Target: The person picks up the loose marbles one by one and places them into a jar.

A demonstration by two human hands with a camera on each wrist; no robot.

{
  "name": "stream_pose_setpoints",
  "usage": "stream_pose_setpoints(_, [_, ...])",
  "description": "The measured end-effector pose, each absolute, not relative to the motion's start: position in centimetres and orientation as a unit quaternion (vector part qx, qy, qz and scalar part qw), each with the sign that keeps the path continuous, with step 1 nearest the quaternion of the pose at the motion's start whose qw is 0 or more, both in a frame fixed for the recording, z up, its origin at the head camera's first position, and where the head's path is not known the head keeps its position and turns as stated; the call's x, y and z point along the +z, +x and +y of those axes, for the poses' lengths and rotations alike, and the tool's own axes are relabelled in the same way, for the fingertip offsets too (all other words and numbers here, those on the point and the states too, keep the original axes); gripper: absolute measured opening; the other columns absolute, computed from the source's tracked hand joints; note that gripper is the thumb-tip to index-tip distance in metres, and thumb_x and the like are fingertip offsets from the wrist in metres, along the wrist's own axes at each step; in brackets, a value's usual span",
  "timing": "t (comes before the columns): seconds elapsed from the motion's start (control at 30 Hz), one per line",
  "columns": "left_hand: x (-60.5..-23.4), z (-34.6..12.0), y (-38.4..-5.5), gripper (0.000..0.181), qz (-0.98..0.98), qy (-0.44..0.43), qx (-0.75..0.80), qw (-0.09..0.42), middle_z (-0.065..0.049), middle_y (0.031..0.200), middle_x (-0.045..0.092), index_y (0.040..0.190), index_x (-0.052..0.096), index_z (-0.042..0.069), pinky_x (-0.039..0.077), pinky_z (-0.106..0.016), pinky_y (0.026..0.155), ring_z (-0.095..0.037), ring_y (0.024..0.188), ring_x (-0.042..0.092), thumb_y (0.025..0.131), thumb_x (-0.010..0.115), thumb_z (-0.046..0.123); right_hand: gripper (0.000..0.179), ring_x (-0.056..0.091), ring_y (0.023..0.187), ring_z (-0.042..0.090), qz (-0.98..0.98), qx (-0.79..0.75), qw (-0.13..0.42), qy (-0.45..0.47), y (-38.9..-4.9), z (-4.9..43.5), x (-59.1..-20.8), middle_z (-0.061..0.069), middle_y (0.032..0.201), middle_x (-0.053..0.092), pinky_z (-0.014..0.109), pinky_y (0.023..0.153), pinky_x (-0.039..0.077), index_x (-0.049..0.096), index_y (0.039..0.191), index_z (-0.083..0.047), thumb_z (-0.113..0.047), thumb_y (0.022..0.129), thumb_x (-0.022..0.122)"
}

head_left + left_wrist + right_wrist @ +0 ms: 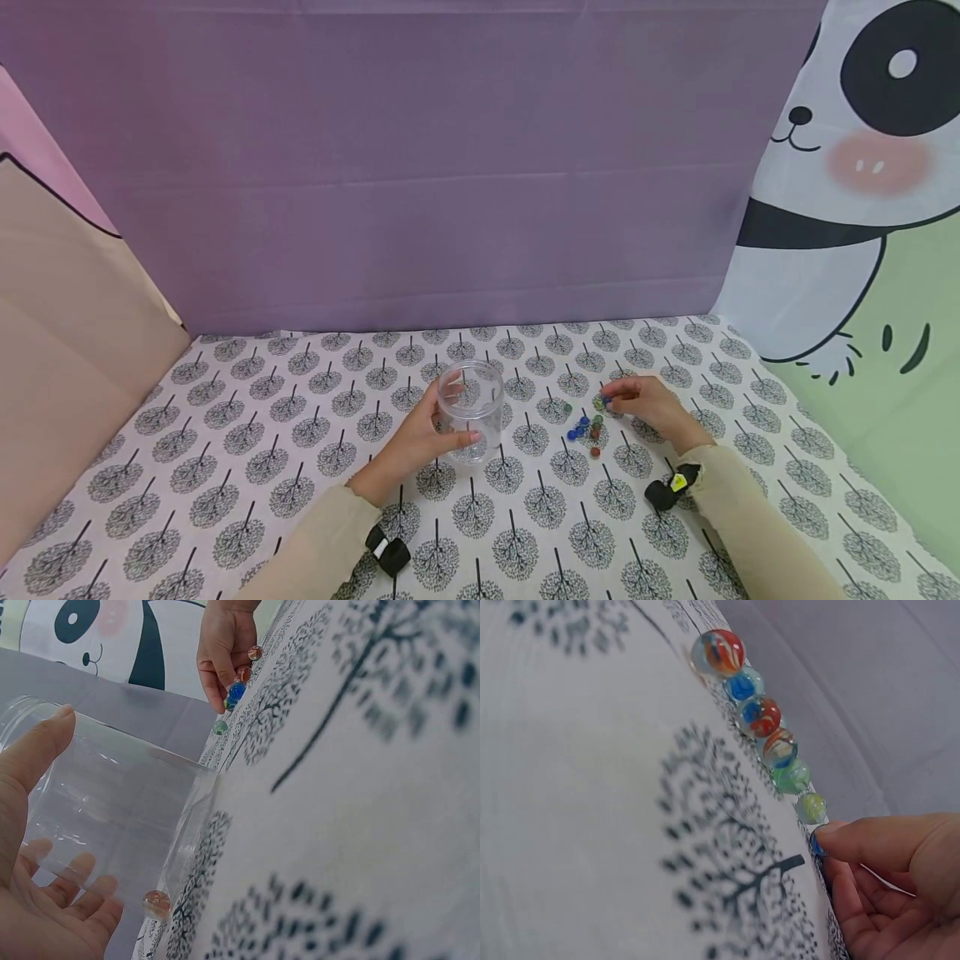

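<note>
My left hand (431, 429) grips a clear, open-topped jar (483, 404) round its side, thumb in front and fingers behind. The jar stands upright on the cloth. In the left wrist view, an orange-streaked marble (157, 904) shows at the jar's base, close to the fingertips. To the right, my right hand (648, 404) pinches a blue marble (817, 841) between thumb and fingers, low at the cloth. Beside it lie several loose glass marbles: a yellow-green one (811, 808), a green one (792, 775), blue ones (576, 432) and red-orange ones (718, 652).
A white cloth (292, 533) printed with dark trees covers the table. Behind it hangs a purple backdrop (450, 167), with a panda-printed sheet (810, 283) on the right and a beige sheet (75, 358) on the left. A black camera strap circles each wrist.
</note>
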State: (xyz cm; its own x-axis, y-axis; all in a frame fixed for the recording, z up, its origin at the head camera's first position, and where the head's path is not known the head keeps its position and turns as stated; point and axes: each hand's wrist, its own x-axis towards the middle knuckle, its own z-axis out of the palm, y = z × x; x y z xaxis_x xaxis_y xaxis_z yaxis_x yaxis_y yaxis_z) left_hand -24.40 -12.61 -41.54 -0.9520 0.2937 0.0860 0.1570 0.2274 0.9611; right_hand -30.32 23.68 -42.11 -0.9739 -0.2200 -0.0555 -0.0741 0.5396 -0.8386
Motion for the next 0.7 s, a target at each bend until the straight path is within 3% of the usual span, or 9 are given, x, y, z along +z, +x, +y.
stream_pose_setpoints(0.7, [-41.65,-12.56,-24.41,0.094,0.775,0.145,0.612,0.054,-0.011,0.147,0.037,0.147,0.027,0.028,0.033,-0.060,0.102,-0.032,0.124,0.044,0.071,0.082,0.019,0.022,0.056,0.081,0.014,0.889,-0.445,0.071,-0.081,-30.34,23.45,-42.25,0.004,0.091,0.063,0.029,0.071,0.048,0.065,0.106,0.001,-0.006,0.085,0.066])
